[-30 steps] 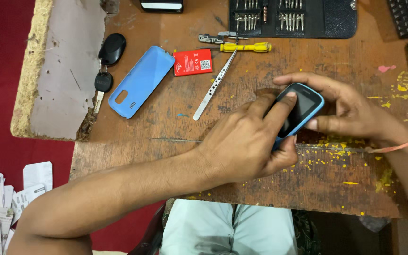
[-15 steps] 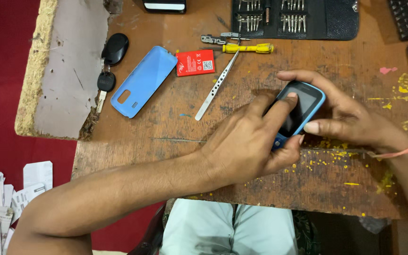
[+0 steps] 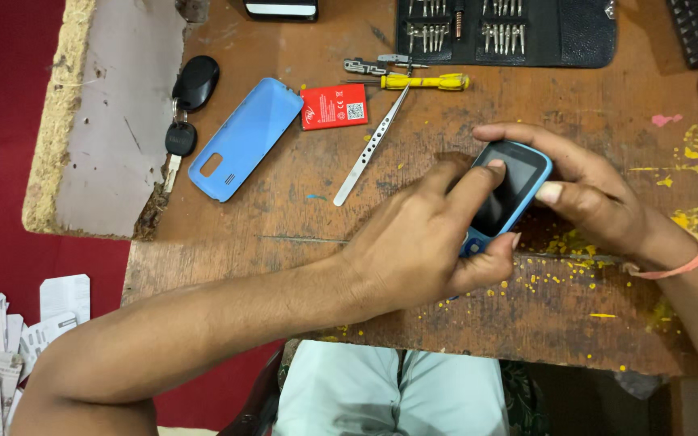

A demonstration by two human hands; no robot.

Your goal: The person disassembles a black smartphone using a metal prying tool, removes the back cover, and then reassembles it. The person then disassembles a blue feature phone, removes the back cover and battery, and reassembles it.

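- A worn wooden workbench [image 3: 300, 234] is spattered with yellow flecks.
- The left hand [image 3: 426, 238] is closed around the lower end of a blue keypad phone [image 3: 510, 194], forefinger laid on its screen.
- The right hand [image 3: 583, 190] is curled around the phone's upper end.
- A blue back cover [image 3: 244, 137], red battery [image 3: 333, 106], tweezers [image 3: 371, 147] and yellow screwdriver [image 3: 426, 81] are laid well apart from it.

**One head camera, looking straight down**

A single view, worn on the person's head, faces almost straight down onto the worn brown wooden tabletop [image 3: 300, 218], close enough that both forearms enter from the bottom corners. The tabletop's far side lies along the top edge; the near edge and the person's pale-trousered lap [image 3: 381, 391] sit at the bottom. Red floor [image 3: 2, 121] fills the left margin.
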